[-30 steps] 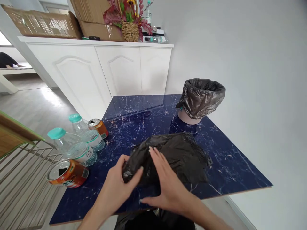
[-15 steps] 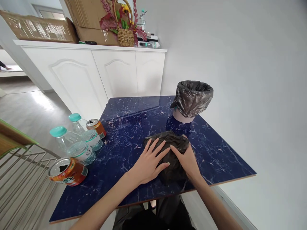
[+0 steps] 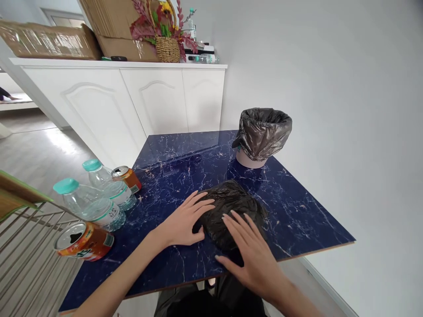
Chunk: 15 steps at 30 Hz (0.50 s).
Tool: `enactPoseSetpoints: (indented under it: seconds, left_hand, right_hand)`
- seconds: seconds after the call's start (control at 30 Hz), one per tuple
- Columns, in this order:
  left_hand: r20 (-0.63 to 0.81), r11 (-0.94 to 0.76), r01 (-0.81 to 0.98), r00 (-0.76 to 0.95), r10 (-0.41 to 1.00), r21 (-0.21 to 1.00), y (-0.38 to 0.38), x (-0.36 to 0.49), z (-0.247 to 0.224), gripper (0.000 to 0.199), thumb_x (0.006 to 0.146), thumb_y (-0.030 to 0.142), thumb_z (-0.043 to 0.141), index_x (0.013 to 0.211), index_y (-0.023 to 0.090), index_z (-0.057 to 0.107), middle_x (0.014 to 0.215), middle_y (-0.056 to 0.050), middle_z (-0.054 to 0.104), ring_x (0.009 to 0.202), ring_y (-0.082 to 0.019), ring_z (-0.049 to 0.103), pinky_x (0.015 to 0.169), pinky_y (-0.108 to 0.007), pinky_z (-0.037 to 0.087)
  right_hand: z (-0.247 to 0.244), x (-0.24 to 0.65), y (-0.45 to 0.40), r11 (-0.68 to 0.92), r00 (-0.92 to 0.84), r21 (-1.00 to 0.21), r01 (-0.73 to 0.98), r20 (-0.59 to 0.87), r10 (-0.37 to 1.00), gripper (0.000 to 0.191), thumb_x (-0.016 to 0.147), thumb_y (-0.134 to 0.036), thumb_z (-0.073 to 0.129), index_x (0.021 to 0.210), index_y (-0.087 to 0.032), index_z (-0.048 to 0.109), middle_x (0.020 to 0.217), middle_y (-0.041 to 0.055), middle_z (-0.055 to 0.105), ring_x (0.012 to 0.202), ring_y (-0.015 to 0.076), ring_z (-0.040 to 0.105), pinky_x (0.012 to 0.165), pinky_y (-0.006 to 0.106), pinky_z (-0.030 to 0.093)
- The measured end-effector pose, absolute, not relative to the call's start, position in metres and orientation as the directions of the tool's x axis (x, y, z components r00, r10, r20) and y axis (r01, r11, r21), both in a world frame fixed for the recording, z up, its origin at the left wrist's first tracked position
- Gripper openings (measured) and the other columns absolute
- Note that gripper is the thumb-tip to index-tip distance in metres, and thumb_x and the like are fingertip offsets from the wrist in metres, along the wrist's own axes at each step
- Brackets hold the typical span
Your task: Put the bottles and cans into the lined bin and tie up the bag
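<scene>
A crumpled black plastic bag (image 3: 236, 202) lies on the blue marbled table (image 3: 165, 185) in front of me. My left hand (image 3: 187, 220) rests at the bag's left side, fingers stretched over its edge and thumb apart. On the right, my right hand (image 3: 247, 251) is spread over the bag's near right part, with the thumb held away from the fingers. Neither hand grips anything. Beyond the bag stands a small pale bin (image 3: 250, 159), upright, with a black liner (image 3: 266, 132) folded over its rim.
Along the left edge stand two clear bottles with teal caps (image 3: 66, 186) and two orange cans (image 3: 84, 241). A metal rack (image 3: 29, 246) is beside them. A white cabinet (image 3: 161, 99) bears cardboard boxes (image 3: 49, 40) and a flower basket (image 3: 168, 49). The wall (image 3: 330, 110) bounds the right.
My left hand has slid left towards the bag's edge. My right hand has moved from the bag's far right side to its near part, fingers now extended. The view has shifted slightly.
</scene>
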<state>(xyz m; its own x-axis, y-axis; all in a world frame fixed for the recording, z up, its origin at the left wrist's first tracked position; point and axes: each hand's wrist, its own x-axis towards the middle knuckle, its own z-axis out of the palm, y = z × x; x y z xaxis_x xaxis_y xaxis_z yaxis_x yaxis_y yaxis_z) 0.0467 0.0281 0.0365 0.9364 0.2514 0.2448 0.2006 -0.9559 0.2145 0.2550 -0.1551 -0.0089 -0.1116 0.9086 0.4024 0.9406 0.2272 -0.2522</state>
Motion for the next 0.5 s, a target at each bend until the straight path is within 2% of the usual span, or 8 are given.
enactPoseSetpoints:
  seconds: [0.03, 0.1, 0.13, 0.2, 0.27, 0.33, 0.43, 0.5]
  left_hand:
    - [0.234, -0.959, 0.198, 0.941, 0.244, 0.204, 0.034, 0.045, 0.037, 0.064, 0.094, 0.024, 0.063, 0.157, 0.024, 0.053, 0.167, -0.007, 0.052, 0.164, -0.031, 0.032, 0.138, -0.061, 0.018]
    - [0.216, -0.957, 0.228, 0.940, 0.264, 0.178, 0.044, 0.045, 0.035, 0.052, 0.098, 0.024, 0.061, 0.150, 0.025, 0.060, 0.161, -0.007, 0.060, 0.160, -0.033, 0.040, 0.136, -0.063, 0.023]
    - [0.221, -0.954, 0.249, 0.933, 0.283, 0.167, 0.047, 0.045, 0.033, 0.042, 0.102, 0.025, 0.058, 0.144, 0.025, 0.066, 0.155, -0.007, 0.065, 0.157, -0.033, 0.046, 0.135, -0.064, 0.026]
    - [0.254, -0.951, 0.258, 0.921, 0.295, 0.171, 0.050, 0.044, 0.033, 0.029, 0.108, 0.028, 0.054, 0.129, 0.027, 0.074, 0.141, -0.005, 0.075, 0.150, -0.031, 0.054, 0.133, -0.064, 0.031]
    - [0.312, -0.949, 0.225, 0.906, 0.287, 0.220, 0.046, 0.037, 0.038, 0.025, 0.110, 0.028, 0.053, 0.118, 0.028, 0.077, 0.131, -0.004, 0.079, 0.144, -0.028, 0.060, 0.131, -0.060, 0.036]
    - [0.375, -0.930, 0.212, 0.870, 0.320, 0.300, 0.036, 0.028, 0.046, 0.023, 0.111, 0.029, 0.052, 0.113, 0.027, 0.075, 0.120, -0.004, 0.081, 0.131, -0.025, 0.068, 0.122, -0.052, 0.048]
    - [0.473, -0.888, 0.291, 0.763, 0.440, 0.357, 0.015, 0.021, 0.061, 0.018, 0.112, 0.030, 0.053, 0.114, 0.024, 0.070, 0.108, -0.005, 0.080, 0.106, -0.023, 0.074, 0.099, -0.042, 0.062]
    - [0.581, -0.901, 0.326, 0.688, 0.435, 0.287, 0.000, 0.026, 0.067, 0.017, 0.110, 0.028, 0.056, 0.124, 0.024, 0.066, 0.115, -0.007, 0.078, 0.109, -0.024, 0.073, 0.100, -0.044, 0.060]
  right_hand:
    - [-0.010, 0.248, -0.156, 0.233, -0.127, -0.243, 0.942, 0.384, 0.915, 0.078, 0.106, -0.051, 0.059, 0.172, -0.019, 0.032, 0.172, 0.0103, 0.043, 0.162, 0.0345, 0.035, 0.132, 0.061, 0.035]
    - [-0.017, 0.239, -0.152, 0.201, -0.094, -0.262, 0.944, 0.370, 0.924, 0.061, 0.108, -0.038, 0.055, 0.165, -0.019, 0.046, 0.169, 0.0107, 0.049, 0.158, 0.0360, 0.043, 0.129, 0.063, 0.038]
    - [-0.021, 0.238, -0.149, 0.186, -0.067, -0.299, 0.936, 0.367, 0.928, 0.051, 0.109, -0.029, 0.050, 0.159, -0.020, 0.055, 0.165, 0.0101, 0.054, 0.155, 0.0355, 0.048, 0.129, 0.063, 0.038]
    - [-0.022, 0.242, -0.144, 0.161, 0.004, -0.447, 0.880, 0.345, 0.939, 0.046, 0.109, -0.019, 0.042, 0.147, -0.021, 0.067, 0.156, 0.0093, 0.064, 0.149, 0.0334, 0.056, 0.129, 0.062, 0.038]
    - [-0.015, 0.251, -0.145, 0.099, 0.100, -0.664, 0.742, 0.255, 0.962, 0.043, 0.112, -0.027, 0.039, 0.139, -0.021, 0.072, 0.143, 0.0099, 0.073, 0.140, 0.0326, 0.064, 0.123, 0.056, 0.047]
    - [-0.004, 0.261, -0.151, -0.007, 0.187, -0.839, 0.545, 0.114, 0.976, 0.045, 0.113, -0.045, 0.041, 0.132, -0.021, 0.075, 0.132, 0.0103, 0.079, 0.130, 0.0333, 0.070, 0.112, 0.050, 0.056]
    - [0.003, 0.271, -0.158, -0.137, 0.277, -0.942, 0.308, -0.049, 0.960, 0.055, 0.108, -0.064, 0.045, 0.131, -0.023, 0.074, 0.133, 0.0102, 0.077, 0.131, 0.0341, 0.068, 0.113, 0.049, 0.054]
    - [-0.002, 0.276, -0.157, -0.187, 0.348, -0.958, 0.219, -0.103, 0.932, 0.057, 0.105, -0.068, 0.047, 0.135, -0.024, 0.070, 0.140, 0.0105, 0.073, 0.136, 0.0332, 0.064, 0.119, 0.051, 0.049]
